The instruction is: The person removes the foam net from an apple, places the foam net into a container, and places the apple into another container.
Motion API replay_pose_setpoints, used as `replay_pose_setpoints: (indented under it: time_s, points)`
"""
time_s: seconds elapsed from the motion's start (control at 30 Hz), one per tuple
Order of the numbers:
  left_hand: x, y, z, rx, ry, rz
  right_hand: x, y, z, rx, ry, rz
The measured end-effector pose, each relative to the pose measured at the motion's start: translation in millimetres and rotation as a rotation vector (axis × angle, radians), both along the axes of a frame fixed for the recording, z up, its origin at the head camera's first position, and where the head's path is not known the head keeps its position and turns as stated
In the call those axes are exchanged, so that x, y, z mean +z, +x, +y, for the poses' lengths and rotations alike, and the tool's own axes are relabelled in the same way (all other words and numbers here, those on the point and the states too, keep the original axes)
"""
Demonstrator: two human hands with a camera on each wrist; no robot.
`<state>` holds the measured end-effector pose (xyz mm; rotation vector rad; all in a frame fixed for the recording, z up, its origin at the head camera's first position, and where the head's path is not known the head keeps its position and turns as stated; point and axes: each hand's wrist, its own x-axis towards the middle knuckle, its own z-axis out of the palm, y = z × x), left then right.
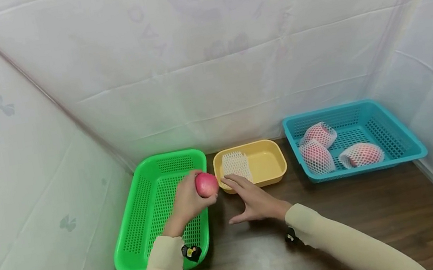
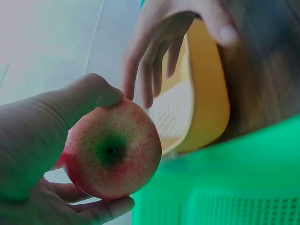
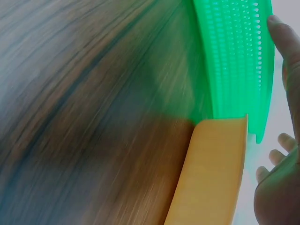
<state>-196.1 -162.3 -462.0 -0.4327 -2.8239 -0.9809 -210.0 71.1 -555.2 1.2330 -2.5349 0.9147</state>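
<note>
My left hand grips a bare red apple between thumb and fingers, above the right side of the green basket. In the left wrist view the apple shows its dimpled end toward the camera. My right hand hovers with spread, relaxed fingers and holds nothing, close to the front of the yellow tray. A white foam net lies in the left part of that tray, its lower edge partly behind the right fingers. Nothing else shows in the green basket.
At the right a blue basket holds three fruits in white foam nets, one of them a netted fruit lying near its front. Brown wooden table extends in front of the containers. White sheeting hangs behind and on both sides.
</note>
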Motion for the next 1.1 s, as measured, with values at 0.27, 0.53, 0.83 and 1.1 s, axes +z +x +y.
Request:
replay_pose_setpoints:
  time_s: [0.27, 0.53, 0.83, 1.1]
  points:
    - [3.9, -8.7, -29.6, 0.051, -0.067, 0.009, 5.3, 1.3, -18.8, 0.026, 0.020, -0.005]
    - [1.8, -15.1, -54.9, 0.093, -0.088, -0.002, 8.3, 1.8, -35.2, 0.050, 0.085, -0.032]
    - [-2.7, -16.2, -77.4, 0.120, -0.106, -0.010, 4.6, 13.1, -55.0, 0.077, 0.108, -0.123]
    - [-4.1, -15.4, -92.4, 0.137, -0.156, -0.021, 0.8, 20.5, -66.5, 0.067, 0.159, -0.155]
